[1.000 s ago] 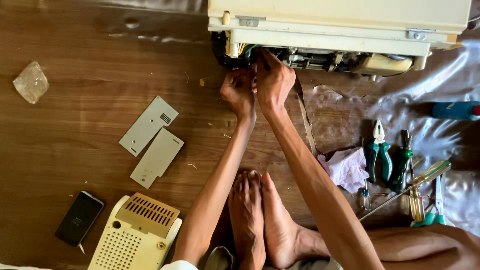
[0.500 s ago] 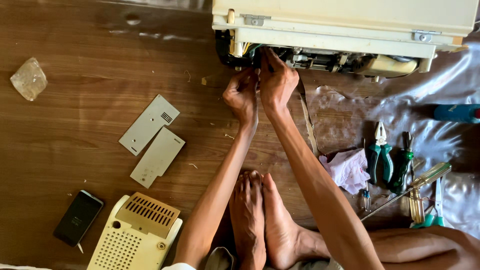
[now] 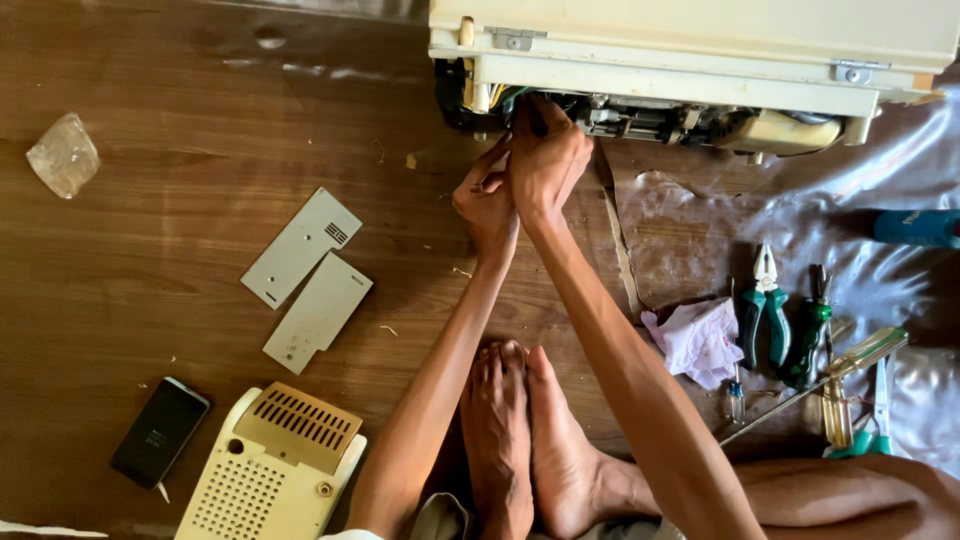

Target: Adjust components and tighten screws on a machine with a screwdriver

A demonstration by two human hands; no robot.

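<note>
Both hands up at 12 o'clock, pressed close together at the open underside of the cream-coloured machine (image 3: 700,50). Right hand (image 3: 545,160) curled with fingertips pushed into the cavity among wires and metal parts; probably pinching something small there, though the grip itself hidden behind the knuckles, so cannot tell what. Left hand (image 3: 487,205) just beside and touching it, fingers bent, seemingly steadying rather than gripping. Arms stretched forward over bare feet (image 3: 530,440), likely for reach from a seated spot on the wooden floor (image 3: 150,260).

Two pale flat cover plates (image 3: 310,280) laid apart at 9 o'clock, well clear of the work. Cream vented housing (image 3: 275,470) and dark phone (image 3: 160,432) down at 7 o'clock. Crumpled clear wrapper (image 3: 63,155) at 10 o'clock.

Tools set out within right-arm reach at 3 to 4 o'clock on plastic sheeting (image 3: 700,230): green-handled pliers (image 3: 764,310), screwdrivers (image 3: 820,345), a crumpled pinkish cloth (image 3: 697,340).

Machine cut off by the top edge. Blue object (image 3: 918,228) at 3 o'clock cut off by the right edge, kind unclear. Interior parts too dark and small to name.
</note>
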